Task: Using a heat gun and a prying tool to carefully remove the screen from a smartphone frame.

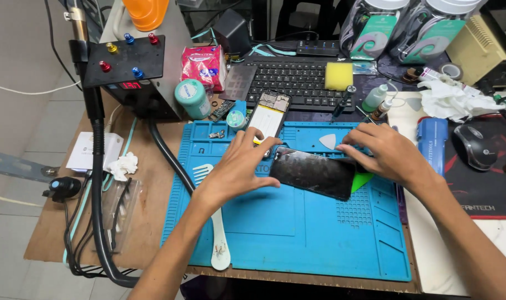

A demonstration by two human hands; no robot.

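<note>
- Phone screen panel (313, 173) lies on the blue repair mat (297, 233), long axis left-right, right end tilted slightly nearer.
- Left hand (239, 166) grips its left end; right hand (383, 153) pinches the right.
- Open mat lies nearer.

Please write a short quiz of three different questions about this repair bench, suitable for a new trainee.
1. True or false: both hands touch the black phone.
2. Which colour is the work mat? A) blue B) red C) grey
3. What lies at the mat's far edge, beyond the left hand?

Key:
1. True; the right hand holds its other end.
2. A
3. An opened phone, insides showing.
</note>
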